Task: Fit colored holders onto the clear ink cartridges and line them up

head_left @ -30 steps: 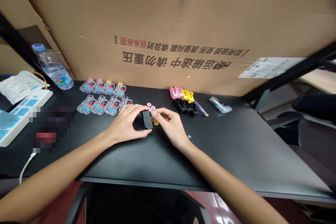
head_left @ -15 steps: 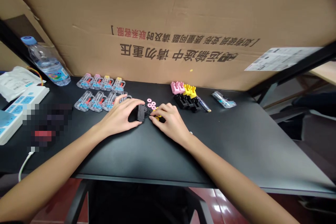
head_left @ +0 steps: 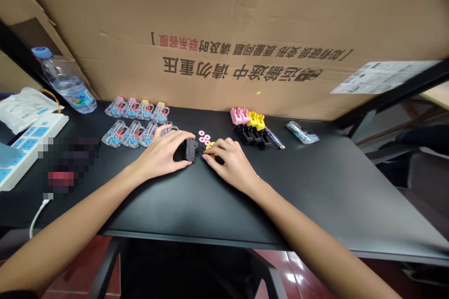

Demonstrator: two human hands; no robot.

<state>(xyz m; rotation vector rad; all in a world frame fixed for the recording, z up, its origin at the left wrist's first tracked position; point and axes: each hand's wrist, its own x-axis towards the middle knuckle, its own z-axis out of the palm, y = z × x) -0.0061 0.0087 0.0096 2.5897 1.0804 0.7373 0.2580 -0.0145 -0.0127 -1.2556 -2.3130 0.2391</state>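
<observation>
My left hand (head_left: 159, 155) grips a small black plastic block (head_left: 190, 149) between thumb and forefinger, its edge on the table. Just right of the block, the fingertips of my right hand (head_left: 232, 162) are pinched together at a cluster of small black rings (head_left: 200, 146); whatever they hold is too small to make out. Several pink rings (head_left: 207, 138) lie behind the black ones. Yellow rings (head_left: 209, 147) show partly under my right fingers.
Clear plastic pieces with red and blue parts (head_left: 131, 134) stand in two rows at left. Pink (head_left: 239, 116), yellow (head_left: 256, 120) and black brackets (head_left: 249, 134) sit behind my right hand, near a clear packet (head_left: 301, 132). A bottle (head_left: 72, 88) and power strip (head_left: 35, 145) are far left; cardboard (head_left: 217, 4) walls the back.
The whole view has shifted slightly. My left hand keeps its grip on the black block, and my right fingertips stay low by the rings with hardly any movement.
</observation>
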